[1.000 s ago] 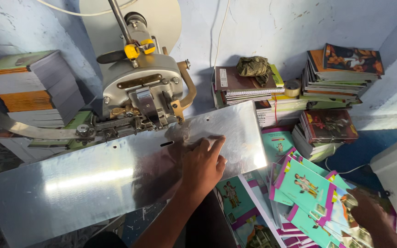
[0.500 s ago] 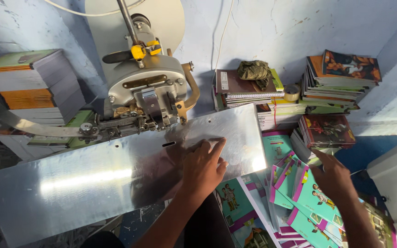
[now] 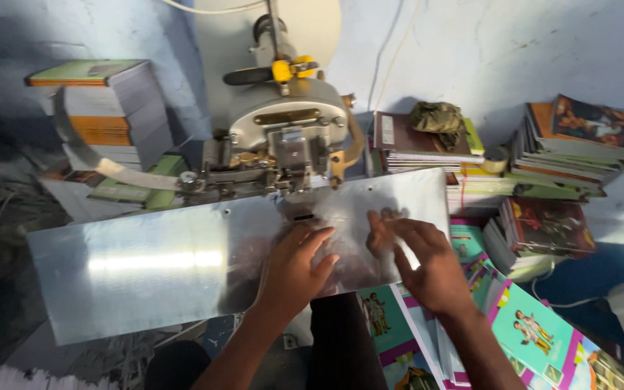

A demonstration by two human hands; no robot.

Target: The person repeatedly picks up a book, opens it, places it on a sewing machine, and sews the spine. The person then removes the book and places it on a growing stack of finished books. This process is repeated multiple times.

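Note:
My left hand [image 3: 294, 271] lies flat on the shiny metal plate [image 3: 153, 267] just below the machine's head, fingers spread and holding nothing. My right hand [image 3: 420, 260] rests on the plate's right part, fingers spread on the metal close to its right edge. The grey stitching machine [image 3: 287, 137] with a yellow knob stands right behind both hands. Nothing lies on the plate between the hands.
Stacks of booklets [image 3: 102, 108] stand at the back left. More stacks [image 3: 579, 144] line the back right, one topped with a crumpled cloth [image 3: 438, 115]. Teal and pink booklets [image 3: 536, 332] lie spread at the lower right. Paper scraps [image 3: 9, 224] pile up on the left.
My right hand has come up from the spread booklets at the lower right and now rests on the plate beside my left hand. The view has shifted closer to the plate.

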